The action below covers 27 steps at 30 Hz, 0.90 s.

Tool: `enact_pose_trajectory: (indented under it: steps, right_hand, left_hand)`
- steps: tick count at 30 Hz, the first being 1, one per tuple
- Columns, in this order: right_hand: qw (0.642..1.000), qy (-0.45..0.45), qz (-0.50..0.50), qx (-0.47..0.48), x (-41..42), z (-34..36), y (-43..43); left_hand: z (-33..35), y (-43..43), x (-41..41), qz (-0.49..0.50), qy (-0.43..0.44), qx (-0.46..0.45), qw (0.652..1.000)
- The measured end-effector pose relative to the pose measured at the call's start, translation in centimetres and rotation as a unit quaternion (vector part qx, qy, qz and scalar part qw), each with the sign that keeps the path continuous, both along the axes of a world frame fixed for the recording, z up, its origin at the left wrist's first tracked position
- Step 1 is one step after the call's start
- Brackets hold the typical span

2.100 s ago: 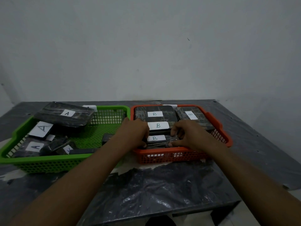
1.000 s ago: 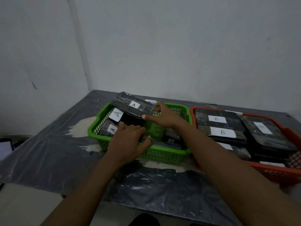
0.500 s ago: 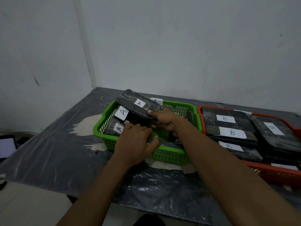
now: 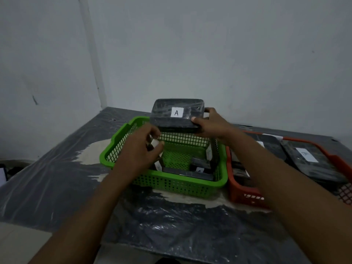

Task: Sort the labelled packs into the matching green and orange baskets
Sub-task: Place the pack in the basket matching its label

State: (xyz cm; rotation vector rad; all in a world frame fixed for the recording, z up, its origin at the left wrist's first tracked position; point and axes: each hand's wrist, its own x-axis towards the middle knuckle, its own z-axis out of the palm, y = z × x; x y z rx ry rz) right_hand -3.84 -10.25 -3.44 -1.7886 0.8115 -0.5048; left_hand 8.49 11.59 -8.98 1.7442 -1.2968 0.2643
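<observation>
Mia: What has the right hand point(image 4: 211, 124) got?

Tom: Its grip is closed on the right end of a black wrapped pack point(image 4: 171, 121), with the thumb on the near edge and the fingers round the back. The pack hangs level above the far rim of the green basket point(image 4: 122, 134), face up. I'd judge it's about to be laid flat inside.

Mia: Any writing?

Tom: A white label point(image 4: 176, 112) with a handwritten "A".

Mia: And the left hand point(image 4: 139, 151)?

Tom: It's over the green basket's left side, fingers curled at a second pack point(image 4: 155, 144). I cannot tell whether that grip really holds it. It's probably making room.

Mia: Anything further out?

Tom: By the green basket's front wall lies a small pack point(image 4: 198, 164); its label is too small to read. Just right of the green basket, the orange basket point(image 4: 240, 195) holds more packs, and their writing is blurred. Both baskets stand on the table point(image 4: 57, 168).
</observation>
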Motion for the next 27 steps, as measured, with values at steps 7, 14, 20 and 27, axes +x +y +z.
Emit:
enact_pose_trajectory:
  steps: [7,14,20,27]
  right_hand:
    - [0.959,0.185,-0.003,-0.215,-3.0,0.0,-0.4]
    - [0.942,0.2,0.031,-0.267,-2.8,-1.4,1.1]
    - [0.881,0.303,0.029,-0.363,-1.6,-2.5,1.1]
    - [0.833,0.352,0.041,-0.424,-0.9,-3.8,1.2]
  left_hand:
    - [2.2,-5.5,1.3,-0.011,-0.112,0.186,0.976]
    - [1.4,-8.1,1.2,-0.038,-0.101,0.312,0.944]
    - [0.5,-8.6,3.0,-0.059,-0.052,0.359,0.93]
    - [0.3,-9.0,3.9,-0.089,-0.07,0.421,0.9]
